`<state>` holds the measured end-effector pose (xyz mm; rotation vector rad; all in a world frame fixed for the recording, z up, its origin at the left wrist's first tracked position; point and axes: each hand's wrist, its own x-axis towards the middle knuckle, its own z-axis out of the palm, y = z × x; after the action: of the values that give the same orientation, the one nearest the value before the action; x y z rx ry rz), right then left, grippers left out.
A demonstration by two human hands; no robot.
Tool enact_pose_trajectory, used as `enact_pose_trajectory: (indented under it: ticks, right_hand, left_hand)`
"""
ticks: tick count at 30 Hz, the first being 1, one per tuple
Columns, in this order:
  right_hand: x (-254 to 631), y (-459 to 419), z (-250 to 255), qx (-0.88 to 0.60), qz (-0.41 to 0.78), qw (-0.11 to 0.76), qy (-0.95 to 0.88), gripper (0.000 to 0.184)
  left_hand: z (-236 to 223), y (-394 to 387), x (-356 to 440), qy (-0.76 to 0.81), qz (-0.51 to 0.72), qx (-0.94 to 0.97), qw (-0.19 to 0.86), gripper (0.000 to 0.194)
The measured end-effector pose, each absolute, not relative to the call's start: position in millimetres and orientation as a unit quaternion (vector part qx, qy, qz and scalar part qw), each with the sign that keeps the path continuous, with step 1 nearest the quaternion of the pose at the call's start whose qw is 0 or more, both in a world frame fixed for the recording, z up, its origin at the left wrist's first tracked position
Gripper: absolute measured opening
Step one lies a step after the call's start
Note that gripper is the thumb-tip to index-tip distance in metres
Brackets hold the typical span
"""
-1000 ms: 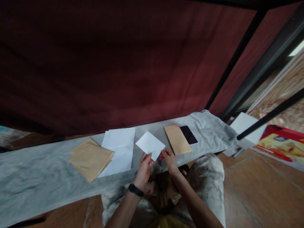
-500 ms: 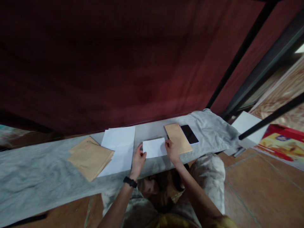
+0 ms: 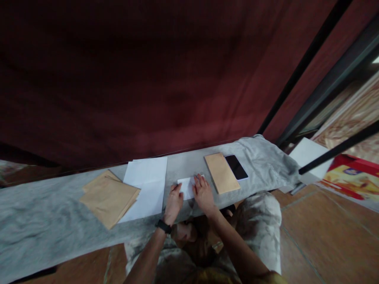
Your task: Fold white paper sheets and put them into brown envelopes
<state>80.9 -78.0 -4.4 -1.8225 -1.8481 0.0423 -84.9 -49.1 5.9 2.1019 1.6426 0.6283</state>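
A small folded white sheet of paper (image 3: 187,187) lies on the grey cloth in front of me. My left hand (image 3: 174,202) is at its left edge, fingers curled and thumb at the corner. Over the right part of the paper, my right hand (image 3: 203,194) rests palm down with its fingers stretched out, covering some of it. Just right of that hand is a brown envelope (image 3: 222,173), lying flat beside a dark-screened phone (image 3: 236,167). To the left, larger white sheets (image 3: 151,177) lie partly under a stack of brown envelopes (image 3: 111,199).
The grey cloth (image 3: 44,213) covers a long narrow bench. Behind it hangs a dark red curtain (image 3: 166,79). Black metal bars (image 3: 302,71) slope down on the right. A red and yellow box (image 3: 352,177) and a white box (image 3: 309,157) stand on the tiled floor.
The folded paper has gone down flat onto the cloth. My right hand has shifted from gripping its right edge to lying across its top. My left hand stays at the left edge.
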Motion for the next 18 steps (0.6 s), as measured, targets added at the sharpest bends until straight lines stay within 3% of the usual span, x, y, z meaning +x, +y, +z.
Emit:
enact_pose_trajectory:
  ticks: [7, 11, 18]
  right_hand:
    - [78.6, -84.1, -15.5, -0.687, -0.002, 0.231, -0.689, 0.055]
    - [79.4, -85.2, -17.2, -0.674, 0.004, 0.214, -0.707, 0.059]
    - [76.2, -82.1, -11.6, -0.703, 0.01, 0.222, -0.676, 0.054]
  left_hand:
    - [29.1, -69.6, -54.9, 0.592, 0.164, 0.785, 0.076, 0.044]
    - [18.9, -67.2, -34.7, 0.504, 0.145, 0.847, 0.088, 0.051]
    - [-3.4, -60.7, -54.8, 0.537, 0.152, 0.828, 0.051, 0.06]
